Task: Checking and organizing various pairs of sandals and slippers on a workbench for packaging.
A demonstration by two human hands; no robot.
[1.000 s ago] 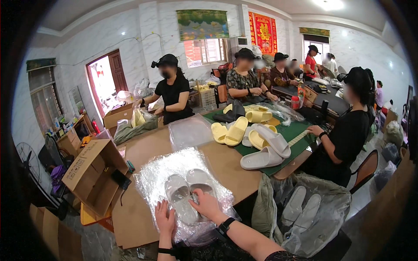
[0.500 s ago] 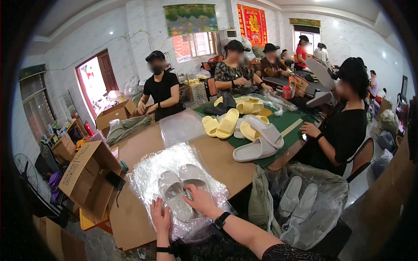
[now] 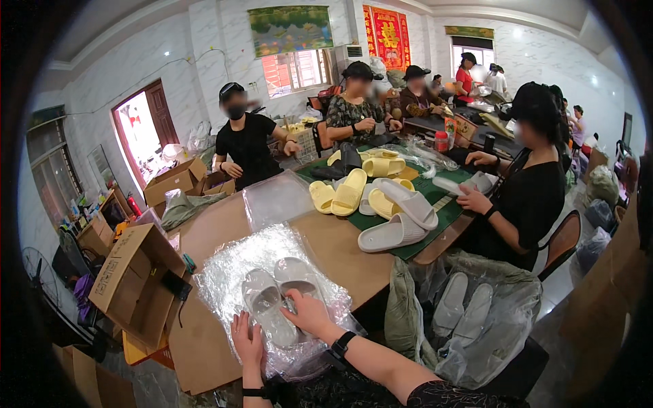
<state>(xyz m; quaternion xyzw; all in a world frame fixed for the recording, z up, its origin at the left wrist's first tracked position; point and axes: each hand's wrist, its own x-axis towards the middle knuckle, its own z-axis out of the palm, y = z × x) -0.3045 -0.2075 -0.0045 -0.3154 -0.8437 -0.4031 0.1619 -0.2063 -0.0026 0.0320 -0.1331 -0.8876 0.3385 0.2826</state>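
A pair of light grey slippers, the left one (image 3: 264, 299) and the right one (image 3: 296, 275), lies on a stack of clear plastic bags (image 3: 231, 262) in front of me. Glossy film seems to cover part of them. My left hand (image 3: 247, 336) lies flat on the plastic beside the left slipper, fingers stretched out and holding nothing. Across the heel part of the right slipper reaches my right hand (image 3: 309, 314), its fingers bent, with thumb and index finger closing on that slipper. Some of its fingertips are hidden.
Yellow slippers (image 3: 349, 192) and more grey slippers (image 3: 392, 233) are heaped on the green mat (image 3: 435, 238). An open cardboard box (image 3: 136, 279) stands at left. On the right, a lined sack (image 3: 503, 319) holds grey slippers. Co-workers sit or stand around the table.
The co-worker at right has lowered the raised grey slippers to the table. The person in the black mask has moved their arms apart. My hands stay at the slippers with little movement.
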